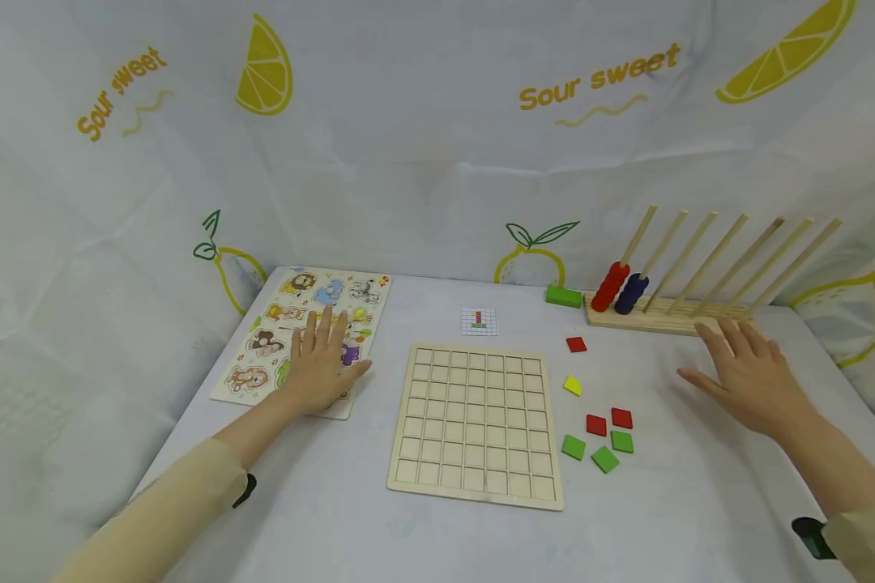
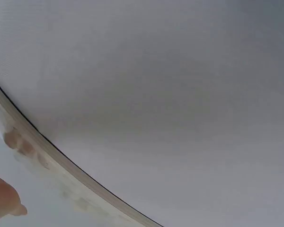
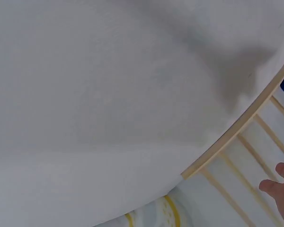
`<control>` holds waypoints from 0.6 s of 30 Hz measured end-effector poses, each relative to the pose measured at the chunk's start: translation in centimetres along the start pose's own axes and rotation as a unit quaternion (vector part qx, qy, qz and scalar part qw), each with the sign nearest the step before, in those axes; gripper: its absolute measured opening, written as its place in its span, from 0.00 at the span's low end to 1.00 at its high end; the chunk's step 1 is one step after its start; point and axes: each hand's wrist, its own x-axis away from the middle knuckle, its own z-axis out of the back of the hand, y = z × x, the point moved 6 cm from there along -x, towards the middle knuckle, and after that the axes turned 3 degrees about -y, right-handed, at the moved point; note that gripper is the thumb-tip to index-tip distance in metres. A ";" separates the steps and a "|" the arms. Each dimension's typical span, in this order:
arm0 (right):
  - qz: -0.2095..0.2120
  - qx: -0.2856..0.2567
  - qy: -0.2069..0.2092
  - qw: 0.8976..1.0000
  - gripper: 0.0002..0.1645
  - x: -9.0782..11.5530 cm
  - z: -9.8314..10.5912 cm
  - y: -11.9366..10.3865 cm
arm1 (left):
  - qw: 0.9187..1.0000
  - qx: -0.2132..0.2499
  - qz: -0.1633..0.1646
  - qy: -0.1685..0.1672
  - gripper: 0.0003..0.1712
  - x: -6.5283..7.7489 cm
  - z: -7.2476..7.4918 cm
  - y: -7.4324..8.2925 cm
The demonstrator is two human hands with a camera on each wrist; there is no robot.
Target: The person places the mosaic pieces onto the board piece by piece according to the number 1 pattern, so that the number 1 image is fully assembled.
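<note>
My left hand (image 1: pixel 319 368) is spread with straight fingers over the animal picture puzzle board (image 1: pixel 248 378); whether it touches the board I cannot tell. In the left wrist view, part of that hand (image 2: pixel 2 198) shows at the lower left corner, beside the board's edge (image 2: pixel 85 176). At the right, my right hand (image 1: pixel 758 380) has its fingers extended in front of the wooden peg rack (image 1: pixel 642 321), holding nothing. Some fingers of it (image 3: pixel 279 187) appear in the right wrist view near the rack's pegs (image 3: pixel 227 196). Between the hands lies a wooden grid board (image 1: pixel 475 425) with bare squares.
Red tiles (image 1: pixel 596 425), green tiles (image 1: pixel 605 459) and a yellow piece (image 1: pixel 572 385) lie right of the grid board. Behind it sits a small pattern card (image 1: pixel 479 321). A green block (image 1: pixel 564 297) stands beside the rack, whose left pegs carry red beads (image 1: pixel 611 287) and blue beads (image 1: pixel 631 294).
</note>
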 end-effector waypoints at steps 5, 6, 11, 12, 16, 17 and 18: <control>0.022 -0.022 -0.015 0.999 0.46 -1.8 0.5 -3.2 | 0.997 0.035 -0.065 -0.015 0.54 -0.8 -0.5 3.3; 0.024 -0.026 -0.024 0.999 0.46 -2.1 0.5 -3.9 | 0.996 0.044 -0.078 -0.022 0.54 -0.9 -0.6 3.9; 0.025 -0.039 -0.066 0.997 0.44 -3.3 0.1 -6.8 | 0.984 0.088 -0.130 -0.078 0.57 -1.0 -1.7 6.2; 0.025 -0.045 -0.076 0.996 0.43 -3.5 -0.1 -7.3 | 0.981 0.101 -0.135 -0.098 0.59 -0.9 -1.9 6.4; 0.025 -0.079 -0.101 0.991 0.39 -3.9 -0.6 -9.3 | 0.965 0.140 -0.148 -0.165 0.69 -0.6 -2.7 7.1; 0.028 -0.087 -0.105 0.990 0.38 -4.0 -0.8 -9.8 | 0.961 0.149 -0.149 -0.179 0.72 -0.5 -2.8 7.2; 0.031 -0.094 -0.109 0.989 0.37 -4.1 -0.9 -10.3 | 0.958 0.153 -0.150 -0.190 0.74 -0.4 -3.0 7.3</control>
